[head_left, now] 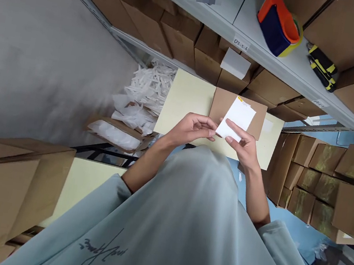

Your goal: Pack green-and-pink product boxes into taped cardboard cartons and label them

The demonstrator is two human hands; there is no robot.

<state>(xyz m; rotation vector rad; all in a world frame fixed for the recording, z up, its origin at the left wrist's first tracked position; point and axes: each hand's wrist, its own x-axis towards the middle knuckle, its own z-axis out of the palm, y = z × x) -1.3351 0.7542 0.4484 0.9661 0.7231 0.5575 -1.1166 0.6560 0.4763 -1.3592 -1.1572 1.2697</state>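
Note:
A small white sheet (240, 115), perhaps a card or a thin stack of paper, has an orange-yellow mark at its top corner. My right hand (245, 147) is closed on its lower right part, thumb below and fingers across the face. At the sheet's lower left corner, the fingertips of my left hand (194, 128) are pinched together and touch the edge. Behind the sheet lies a brown cardboard piece or box (223, 104) on a cream tabletop (186, 102). A pale label (267, 125) shows on the tabletop to the right.
Above the table a grey shelf (242, 37) carries a tape dispenser (277, 27) and black-yellow cutters (321, 68). Cardboard boxes (178, 36) line the level below. White plastic bags (151, 83) are heaped at left. Stacked cartons (321, 173) stand right; an open carton (2, 194) is lower left.

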